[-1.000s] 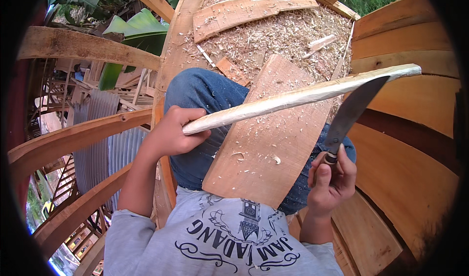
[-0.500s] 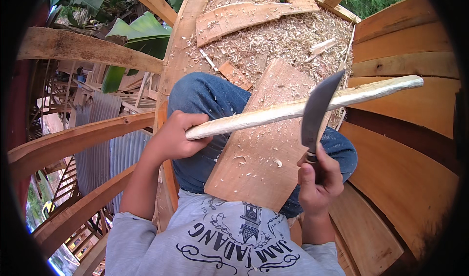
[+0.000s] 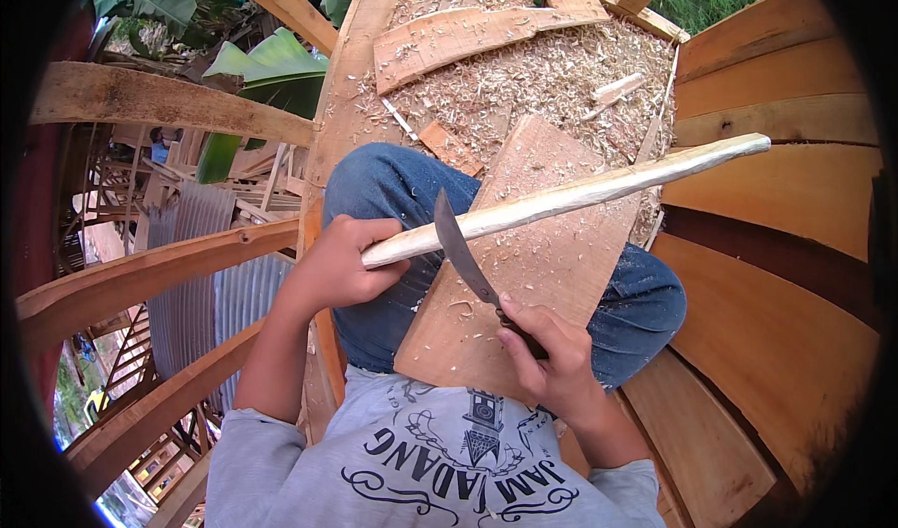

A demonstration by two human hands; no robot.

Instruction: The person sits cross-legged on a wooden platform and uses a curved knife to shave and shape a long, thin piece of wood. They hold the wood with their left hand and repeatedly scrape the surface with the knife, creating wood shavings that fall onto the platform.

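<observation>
My left hand (image 3: 348, 264) is wrapped round the near end of a long pale whittled stick (image 3: 599, 189), which slants up to the right across my lap. In my right hand (image 3: 554, 350) is a knife with a curved dark blade (image 3: 458, 250), gripped by its handle. The blade crosses the stick a short way from my left fist, its tip pointing up past the stick's far edge. Under the stick a flat wooden board (image 3: 524, 318) rests across my legs, with a few curled shavings on it.
Wood shavings (image 3: 449, 79) cover the plank floor ahead, with a curved board (image 3: 468, 42) and small offcuts (image 3: 449, 146) among them. A slatted plank wall (image 3: 776, 313) rises on the right. On the left are wooden rails (image 3: 159, 264), with corrugated sheets (image 3: 192, 275) and banana leaves beyond.
My right hand and the knife have swung left along the stick, toward my left fist. The blade now tilts up to the left. The stick's far end has shifted slightly left and upward.
</observation>
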